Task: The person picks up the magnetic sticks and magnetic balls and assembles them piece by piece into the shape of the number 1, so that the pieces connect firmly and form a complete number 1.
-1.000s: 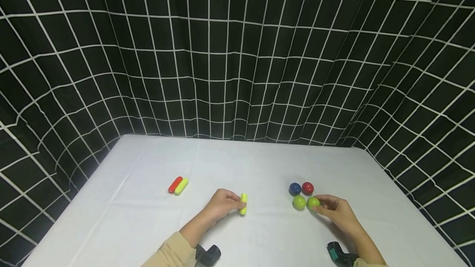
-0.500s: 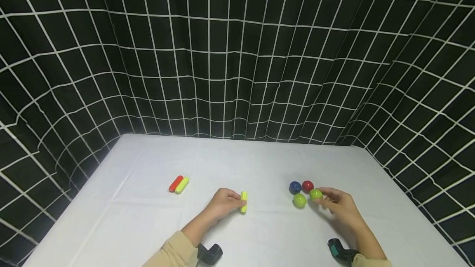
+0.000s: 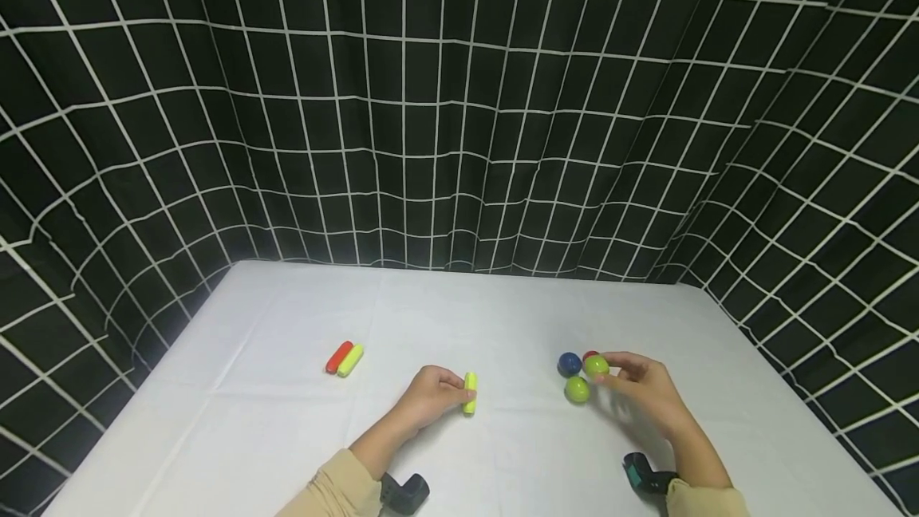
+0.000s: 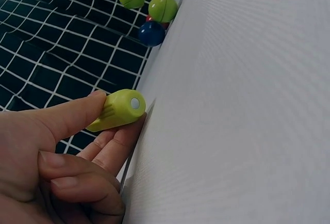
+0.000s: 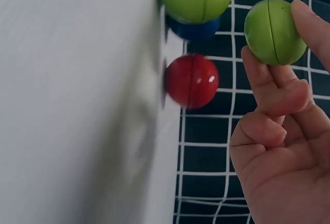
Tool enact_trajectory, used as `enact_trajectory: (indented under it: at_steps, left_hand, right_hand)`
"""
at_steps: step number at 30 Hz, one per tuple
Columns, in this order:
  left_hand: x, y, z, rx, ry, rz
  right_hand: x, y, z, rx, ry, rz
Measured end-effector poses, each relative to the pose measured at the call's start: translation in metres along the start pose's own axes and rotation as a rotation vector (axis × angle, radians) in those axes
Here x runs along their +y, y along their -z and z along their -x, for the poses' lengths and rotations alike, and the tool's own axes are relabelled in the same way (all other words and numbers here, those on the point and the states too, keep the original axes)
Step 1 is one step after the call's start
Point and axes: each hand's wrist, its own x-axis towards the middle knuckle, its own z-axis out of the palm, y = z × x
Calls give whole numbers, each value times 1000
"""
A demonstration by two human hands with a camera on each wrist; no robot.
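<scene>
My L grip [image 3: 434,392] pinches a yellow stick [image 3: 470,393] b/w thumb & fingertips, other fingers curled in toward the palm. Stick's abt midway b/w L & R edges of the white tabletop [image 3: 273,429], long axis twd the far edge; L wrist cam shows its faceted end w/ a pale round spot. Can't tell if it touches the cloth.

My R grip [image 3: 649,389] pinches a green ball [image 3: 597,366], thumb one side, fingertips the other, remaining fingers folded. Ball's held up off the tabletop, R of ctr; both wrist cams show a gap under it. From the head cam it covers most of the red ball [image 5: 192,81], which sits on the tabletop. Blue ball [image 3: 569,365] rests just L of that, & a second green ball [image 3: 577,389] lies right by the blue one, on the side away from the far edge.

Twd the L edge, well apart from the balls: red stick [image 3: 340,357] & another yellow stick [image 3: 350,361], side by side, slanting the same way. Past the far edge hangs a black curtain [image 3: 459,126] w/ white grid lines. Tan sleeves [image 3: 337,487] on both my arms, dark device [image 3: 405,495] at L wrist.
</scene>
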Motion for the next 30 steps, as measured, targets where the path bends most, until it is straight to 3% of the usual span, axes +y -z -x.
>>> enact_trajectory:
  at_steps: [11,23,30]
  left_hand:
    - [-1,0,0,-5,-16,-6]
    - [5,0,3,25,-4,-17]
    - [2,-1,2,16,-3,-13]
  right_hand:
    - [-31,-14,-3,-91,109,-76]
    - [-66,-53,-19,-175,158,-202]
    - [-79,-81,-24,-181,176,-258]
